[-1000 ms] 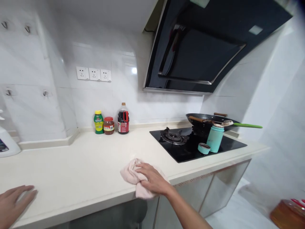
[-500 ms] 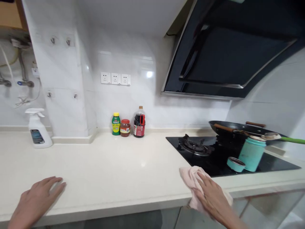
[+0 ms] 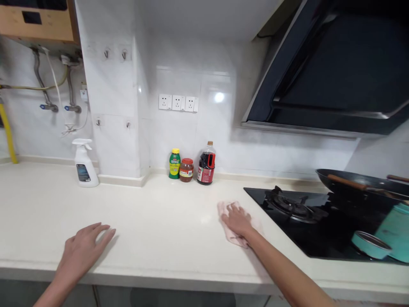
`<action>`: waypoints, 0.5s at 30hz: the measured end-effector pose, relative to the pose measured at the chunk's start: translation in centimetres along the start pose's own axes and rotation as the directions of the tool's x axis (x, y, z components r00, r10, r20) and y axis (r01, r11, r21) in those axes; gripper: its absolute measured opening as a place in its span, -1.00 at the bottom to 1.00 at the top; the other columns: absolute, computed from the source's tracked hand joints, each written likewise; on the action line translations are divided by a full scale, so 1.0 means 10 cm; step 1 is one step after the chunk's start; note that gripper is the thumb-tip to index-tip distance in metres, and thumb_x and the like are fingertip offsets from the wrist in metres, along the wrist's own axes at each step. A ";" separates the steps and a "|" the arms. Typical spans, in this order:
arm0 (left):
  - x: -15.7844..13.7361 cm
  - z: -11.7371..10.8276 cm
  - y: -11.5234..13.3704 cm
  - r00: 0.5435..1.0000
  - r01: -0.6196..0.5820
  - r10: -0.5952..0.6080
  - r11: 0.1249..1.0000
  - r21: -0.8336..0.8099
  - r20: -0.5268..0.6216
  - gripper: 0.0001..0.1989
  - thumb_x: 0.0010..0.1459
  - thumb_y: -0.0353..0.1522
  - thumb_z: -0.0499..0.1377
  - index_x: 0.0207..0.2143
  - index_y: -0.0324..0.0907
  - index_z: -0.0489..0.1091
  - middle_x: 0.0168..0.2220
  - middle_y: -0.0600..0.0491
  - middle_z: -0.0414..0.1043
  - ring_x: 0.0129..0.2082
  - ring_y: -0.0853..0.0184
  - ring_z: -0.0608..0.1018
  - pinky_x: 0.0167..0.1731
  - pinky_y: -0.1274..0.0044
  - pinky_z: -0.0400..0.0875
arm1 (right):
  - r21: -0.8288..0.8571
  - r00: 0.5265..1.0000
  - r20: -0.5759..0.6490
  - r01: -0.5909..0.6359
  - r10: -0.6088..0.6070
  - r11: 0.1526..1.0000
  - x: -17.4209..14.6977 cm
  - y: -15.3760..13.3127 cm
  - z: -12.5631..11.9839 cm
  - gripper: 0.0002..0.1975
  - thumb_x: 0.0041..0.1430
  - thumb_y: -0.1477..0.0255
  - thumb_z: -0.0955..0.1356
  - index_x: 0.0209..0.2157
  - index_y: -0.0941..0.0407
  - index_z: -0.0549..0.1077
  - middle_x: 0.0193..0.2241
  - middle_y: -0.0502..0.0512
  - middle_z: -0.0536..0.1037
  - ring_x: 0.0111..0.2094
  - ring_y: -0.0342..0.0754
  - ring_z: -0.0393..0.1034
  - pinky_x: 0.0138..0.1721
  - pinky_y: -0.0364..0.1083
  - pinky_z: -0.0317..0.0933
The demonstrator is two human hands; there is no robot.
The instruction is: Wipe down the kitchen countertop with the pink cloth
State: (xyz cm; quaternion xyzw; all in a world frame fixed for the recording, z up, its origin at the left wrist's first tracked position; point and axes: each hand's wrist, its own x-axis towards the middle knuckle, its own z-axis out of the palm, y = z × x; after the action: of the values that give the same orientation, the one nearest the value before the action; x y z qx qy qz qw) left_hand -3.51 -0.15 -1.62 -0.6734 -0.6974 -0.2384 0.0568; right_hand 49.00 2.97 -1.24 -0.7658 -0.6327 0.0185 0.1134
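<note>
A pale pink cloth lies spread on the white countertop, left of the stove. On top of it presses my right hand, fingers bent into the fabric and partly covering it. My left hand is open at the left front of the counter, thumb apart from the fingers, holding nothing. Whether its fingertips touch the surface I cannot tell. Beyond that hand stands a white spray bottle. Against the back wall are a green bottle with a yellow cap, a red-lidded jar and a dark sauce bottle.
The black gas stove fills the right side, with a burner grate and a wok. A turquoise container and its small lid-like cup sit near the stove's front. A range hood overhangs it.
My right hand has moved with the cloth from the front counter edge by the stove farther back and left. The view has turned left; my left hand stays open.
</note>
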 end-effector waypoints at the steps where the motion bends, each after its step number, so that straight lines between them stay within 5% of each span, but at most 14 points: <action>1: 0.00 -0.02 0.01 1.000 0.010 -0.009 1.000 -0.010 0.024 -0.45 0.20 0.03 -0.05 0.02 -0.01 0.49 0.19 -0.07 0.40 0.25 0.03 0.32 0.14 0.18 0.21 | 0.011 0.999 0.020 0.046 -0.046 0.999 0.01 -0.23 0.01 -0.35 0.30 0.18 0.10 0.33 0.19 0.15 0.39 0.30 -0.06 0.36 0.43 -0.18 0.19 0.50 -0.17; 5: 0.00 -0.08 0.05 0.996 0.045 -0.043 0.998 -0.035 0.074 -0.42 0.22 0.06 -0.09 0.03 -0.04 0.48 0.20 -0.10 0.37 0.27 0.00 0.29 0.17 0.12 0.16 | 0.073 0.951 0.106 0.282 -0.289 0.957 -0.22 -1.04 0.08 -0.34 0.29 0.09 0.14 0.34 0.04 0.13 0.41 0.13 -0.10 0.38 0.37 -0.29 0.23 0.48 -0.23; 9: -0.01 -0.11 0.07 0.996 0.051 -0.049 0.998 -0.032 0.070 -0.43 0.21 0.06 -0.07 0.00 -0.04 0.49 0.19 -0.10 0.38 0.26 -0.04 0.30 0.15 0.08 0.17 | 0.177 0.787 0.172 0.567 -0.593 0.804 -0.78 -1.49 0.05 -0.34 0.30 0.08 0.15 0.35 0.04 0.11 0.42 0.12 -0.17 0.40 0.33 -0.44 0.27 0.45 -0.38; 12: -0.01 -0.11 0.07 0.998 0.032 -0.031 0.999 -0.015 0.061 -0.47 0.20 0.03 -0.05 -0.02 -0.02 0.50 0.19 -0.08 0.39 0.25 -0.04 0.31 0.14 0.07 0.19 | 0.247 0.704 0.170 0.647 -0.689 0.722 -1.14 -1.48 -0.05 -0.37 0.27 0.15 0.21 0.33 -0.02 0.14 0.42 0.05 -0.12 0.41 0.23 -0.43 0.32 0.34 -0.41; 15: -0.03 -0.12 0.08 0.998 0.017 -0.017 1.000 -0.008 0.062 -0.50 0.19 0.01 -0.03 -0.04 -0.02 0.51 0.18 -0.08 0.40 0.24 -0.04 0.33 0.14 0.08 0.21 | 0.295 0.719 0.176 0.613 -0.672 0.733 -1.34 -1.16 -0.16 -0.40 0.26 0.16 0.22 0.31 -0.06 0.20 0.41 -0.01 -0.06 0.41 0.16 -0.37 0.35 0.25 -0.35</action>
State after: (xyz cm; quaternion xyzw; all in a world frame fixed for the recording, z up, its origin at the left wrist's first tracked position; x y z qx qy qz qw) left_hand -3.02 -0.90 -0.44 -0.6747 -0.7035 -0.2210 0.0301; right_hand 35.45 -8.27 1.03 -0.4698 -0.8632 0.1506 0.1074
